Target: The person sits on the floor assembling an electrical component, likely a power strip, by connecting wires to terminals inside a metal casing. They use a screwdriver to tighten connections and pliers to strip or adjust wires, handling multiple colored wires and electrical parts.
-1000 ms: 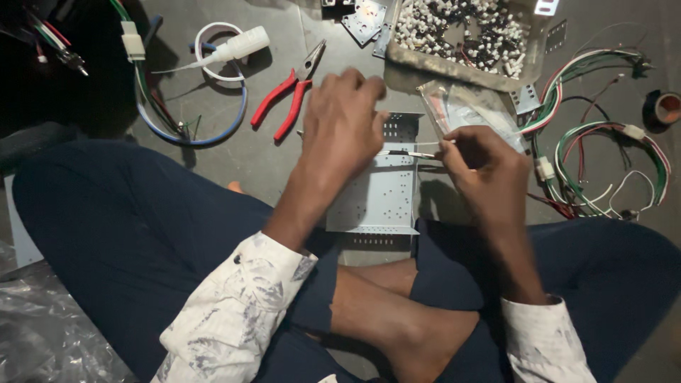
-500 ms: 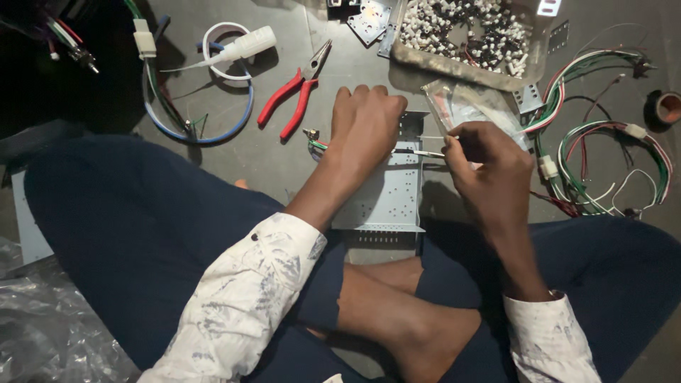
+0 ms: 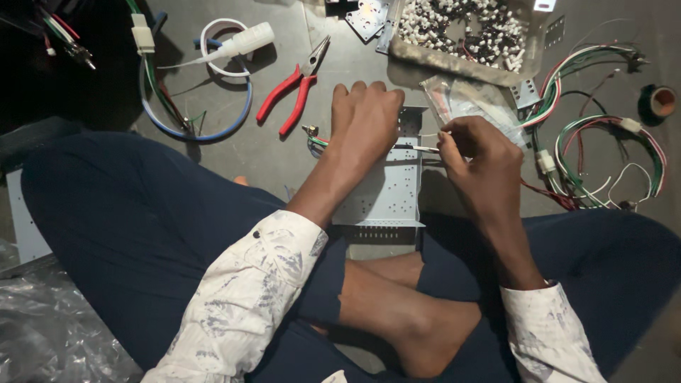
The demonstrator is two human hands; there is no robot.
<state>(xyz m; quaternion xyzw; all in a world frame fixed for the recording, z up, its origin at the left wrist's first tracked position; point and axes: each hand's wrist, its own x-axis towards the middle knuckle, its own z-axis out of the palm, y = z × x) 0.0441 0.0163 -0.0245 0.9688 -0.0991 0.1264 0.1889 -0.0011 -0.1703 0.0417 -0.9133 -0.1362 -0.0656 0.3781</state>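
Observation:
I sit cross-legged on a grey floor with a perforated grey metal plate lying in front of my shins. My left hand rests flat on the plate's upper left part, fingers together, covering a small wired component that sticks out to its left. My right hand pinches a thin silver tool whose tip points left over the plate toward my left hand.
Red-handled pliers lie left of the plate. A white glue bottle and blue cable loop are further left. A tray of white connectors sits at top. Coloured wire harnesses and a tape roll lie right.
My left hand has lowered and flattened onto the plate, moving slightly toward me. My right hand keeps the thin tool at the plate's right edge.

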